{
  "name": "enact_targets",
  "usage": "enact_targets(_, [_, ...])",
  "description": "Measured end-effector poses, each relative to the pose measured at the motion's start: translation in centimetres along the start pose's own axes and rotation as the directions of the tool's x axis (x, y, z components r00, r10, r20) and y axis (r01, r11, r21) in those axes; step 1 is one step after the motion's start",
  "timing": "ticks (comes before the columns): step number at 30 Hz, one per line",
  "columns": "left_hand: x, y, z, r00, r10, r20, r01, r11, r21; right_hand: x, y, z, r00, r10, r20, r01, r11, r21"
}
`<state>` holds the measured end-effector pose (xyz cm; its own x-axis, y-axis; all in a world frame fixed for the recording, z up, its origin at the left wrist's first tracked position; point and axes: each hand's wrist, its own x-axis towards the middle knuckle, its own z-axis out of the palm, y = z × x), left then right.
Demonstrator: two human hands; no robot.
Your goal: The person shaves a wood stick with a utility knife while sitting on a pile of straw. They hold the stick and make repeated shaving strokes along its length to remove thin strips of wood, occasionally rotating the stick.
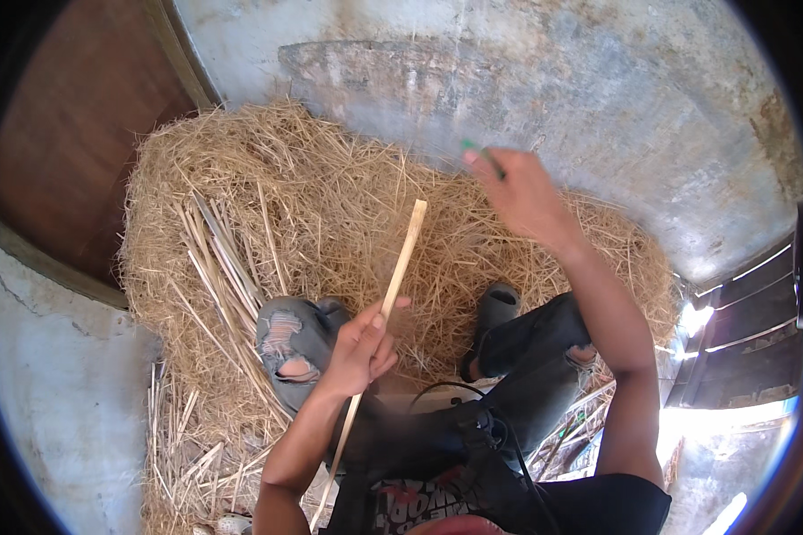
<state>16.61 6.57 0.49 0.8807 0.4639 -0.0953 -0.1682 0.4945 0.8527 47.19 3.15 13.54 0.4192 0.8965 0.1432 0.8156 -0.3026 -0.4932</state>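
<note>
My left hand (359, 352) is closed around a long, flat, pale strip of bamboo or wood (405, 254). The strip slants upward, its squared end standing above the straw and its thinner lower part running down past my left forearm. Farther off on the right, my right hand (528, 198) is raised near the wall, clear of the strip. Its fingers are closed on a small green object (469, 144) with a dark part; motion blur and the fingers hide what kind of thing it is.
Dry straw (321, 187) covers the ground ahead and around my feet. More thin strips (219, 259) lie in a loose bundle left of my left knee. A stained grey wall (509, 80) closes off the far side, with a brown panel (80, 143) at the left.
</note>
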Motion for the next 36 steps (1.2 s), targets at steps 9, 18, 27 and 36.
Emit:
enact_targets(9, [1.0, -0.1, -0.2, 1.0, -0.01, -0.019, 0.009, 1.0, -0.009, -3.5, -0.1, 5.3, 0.951, -0.267, 0.153, 0.267, 0.963, 0.025])
enact_targets(18, [0.9, -1.5, -0.8, 0.988, -0.069, -0.138, 0.087, 0.988, 0.125, -1.6, 3.4, 10.0, 0.91, -0.409, 0.066, 0.414, 0.891, -0.186])
enact_targets(27, [-6.4, -2.8, -2.6, 0.984, -0.128, -0.126, 0.135, 0.99, 0.045, 7.7, 24.1, -5.6, 0.744, 0.276, -0.609, -0.385, 0.922, -0.052])
enact_targets(36, [-4.0, 0.8, -1.6, 0.998, 0.049, -0.046, -0.045, 0.996, 0.073, 2.2, 3.4, -1.4, 0.986, -0.116, -0.12, 0.138, 0.972, 0.189])
